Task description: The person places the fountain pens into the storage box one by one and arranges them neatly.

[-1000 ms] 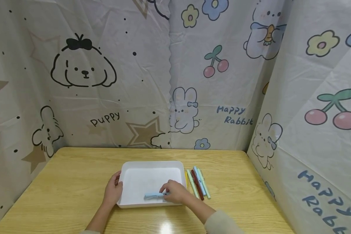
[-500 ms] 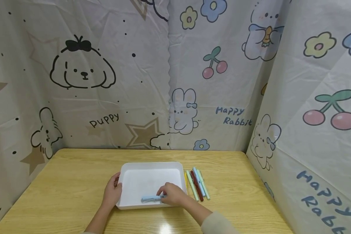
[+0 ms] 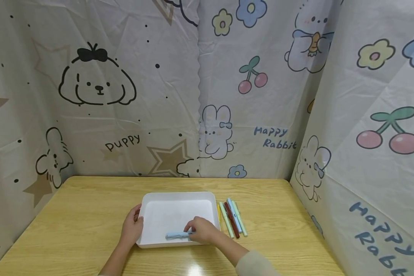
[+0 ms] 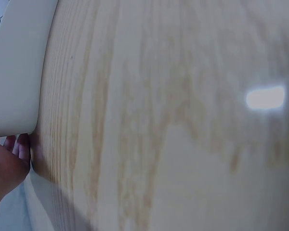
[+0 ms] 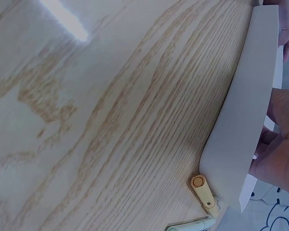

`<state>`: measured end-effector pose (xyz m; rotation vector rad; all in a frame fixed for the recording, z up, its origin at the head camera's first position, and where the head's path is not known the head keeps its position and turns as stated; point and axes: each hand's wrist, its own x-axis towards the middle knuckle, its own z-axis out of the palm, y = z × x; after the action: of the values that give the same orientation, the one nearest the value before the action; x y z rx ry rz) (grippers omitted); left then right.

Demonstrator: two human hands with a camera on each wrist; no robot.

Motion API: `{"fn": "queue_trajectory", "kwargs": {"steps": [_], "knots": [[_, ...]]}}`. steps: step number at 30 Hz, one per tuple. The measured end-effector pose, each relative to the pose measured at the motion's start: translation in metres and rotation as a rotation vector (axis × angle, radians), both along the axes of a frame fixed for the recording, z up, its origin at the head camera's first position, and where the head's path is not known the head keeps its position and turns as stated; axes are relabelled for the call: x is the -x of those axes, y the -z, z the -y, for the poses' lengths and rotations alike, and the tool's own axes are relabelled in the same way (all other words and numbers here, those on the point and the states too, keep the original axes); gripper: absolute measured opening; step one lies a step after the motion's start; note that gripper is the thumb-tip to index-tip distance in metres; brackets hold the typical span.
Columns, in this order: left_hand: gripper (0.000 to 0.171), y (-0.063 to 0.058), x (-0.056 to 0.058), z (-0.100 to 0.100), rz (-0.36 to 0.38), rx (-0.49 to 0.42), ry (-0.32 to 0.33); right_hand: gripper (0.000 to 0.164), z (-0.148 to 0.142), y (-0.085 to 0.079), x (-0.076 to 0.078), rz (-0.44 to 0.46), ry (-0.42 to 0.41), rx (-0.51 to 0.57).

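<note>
A white tray (image 3: 174,209) lies on the wooden table. At its left side my left hand (image 3: 131,227) holds the outer wall; the fingers (image 4: 23,147) show by the tray's corner in the left wrist view. Inside, near the front wall, a light blue pen (image 3: 175,235) lies almost level. My right hand (image 3: 202,230) reaches over the right part of the tray and pinches that pen's right end, which the fingers partly hide. In the right wrist view the tray wall (image 5: 238,120) hides the pen, and the thumb and fingers dip behind the rim.
Right of the tray several pens lie side by side: yellow (image 3: 219,212), light green (image 3: 226,221), dark red (image 3: 232,221), light blue (image 3: 235,216) and another light green (image 3: 240,219). Printed curtains (image 3: 165,92) stand behind the table (image 3: 100,199) and at both sides.
The light blue pen and my right hand have shifted slightly left within the tray. My left hand stays at the tray's left side. The whole head view has drifted a little.
</note>
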<state>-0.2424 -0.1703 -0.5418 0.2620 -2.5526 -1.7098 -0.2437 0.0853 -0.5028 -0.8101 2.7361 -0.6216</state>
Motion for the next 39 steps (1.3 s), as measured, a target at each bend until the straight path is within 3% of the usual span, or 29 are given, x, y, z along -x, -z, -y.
{"fn": "queue_trajectory", "kwargs": {"steps": [39], "knots": [[0.049, -0.0021, -0.0016, -0.001, -0.011, -0.004, 0.007, 0.018, -0.0023, 0.0028, 0.0033, 0.047, 0.046, 0.024]]}}
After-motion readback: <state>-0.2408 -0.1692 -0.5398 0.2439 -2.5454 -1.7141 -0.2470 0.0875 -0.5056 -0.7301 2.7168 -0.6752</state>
